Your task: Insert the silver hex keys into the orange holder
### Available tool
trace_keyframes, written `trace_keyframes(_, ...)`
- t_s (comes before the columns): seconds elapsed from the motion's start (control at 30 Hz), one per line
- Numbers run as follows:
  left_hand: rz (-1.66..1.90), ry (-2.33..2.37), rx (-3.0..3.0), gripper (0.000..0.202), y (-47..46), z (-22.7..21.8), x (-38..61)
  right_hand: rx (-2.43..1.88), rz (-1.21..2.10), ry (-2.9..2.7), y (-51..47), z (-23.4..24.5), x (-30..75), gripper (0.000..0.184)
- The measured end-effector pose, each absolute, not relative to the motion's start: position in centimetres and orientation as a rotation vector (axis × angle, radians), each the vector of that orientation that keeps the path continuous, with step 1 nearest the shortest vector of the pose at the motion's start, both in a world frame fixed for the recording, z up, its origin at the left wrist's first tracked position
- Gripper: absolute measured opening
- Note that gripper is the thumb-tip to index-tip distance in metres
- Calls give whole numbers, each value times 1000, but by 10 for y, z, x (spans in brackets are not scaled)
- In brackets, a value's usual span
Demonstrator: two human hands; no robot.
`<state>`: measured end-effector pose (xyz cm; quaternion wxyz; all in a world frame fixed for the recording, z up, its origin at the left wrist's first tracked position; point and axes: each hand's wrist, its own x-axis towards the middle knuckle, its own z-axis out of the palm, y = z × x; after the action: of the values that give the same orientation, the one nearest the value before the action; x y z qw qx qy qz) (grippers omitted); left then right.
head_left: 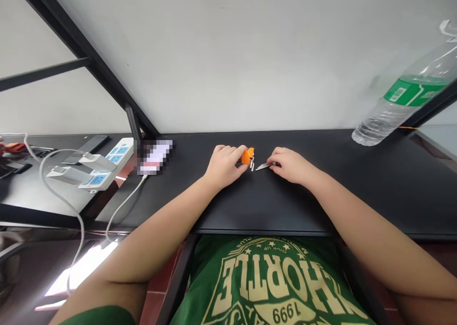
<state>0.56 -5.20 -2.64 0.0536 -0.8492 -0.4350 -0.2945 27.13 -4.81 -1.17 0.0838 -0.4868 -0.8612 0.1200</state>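
Observation:
My left hand [224, 165] rests on the black desk [250, 206] with its fingers closed on a small orange holder [247, 156]. Short silver metal pieces [252, 164] hang at the holder's right side. My right hand [291, 164] lies just to the right, pinching a thin silver metal tool [263, 166] whose tip points toward the orange holder. The two hands are a few centimetres apart near the desk's middle.
A clear plastic water bottle [403, 106] with a green label stands at the far right. At left lie a white power strip [107, 165] with plugged adapters, white cables [64, 191], and a blurred phone [155, 157]. Black frame bars [82, 53] cross the upper left.

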Motion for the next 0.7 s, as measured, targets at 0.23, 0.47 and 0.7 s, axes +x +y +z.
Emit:
trace_keyframes(0.23,-893,-1306,-2578,33,-52,-28,5,-1446,63,-2719,-58,-5,258,19)
trace_keyframes(0.47,-863,-1309,-2583,34,-51,-30,6,-1495,-48,-2810,-67,-1,245,11)
trace_keyframes(0.7,-849,-1287,-2574,35,-49,-32,5,-1526,267,-2558,-67,9,249,8)
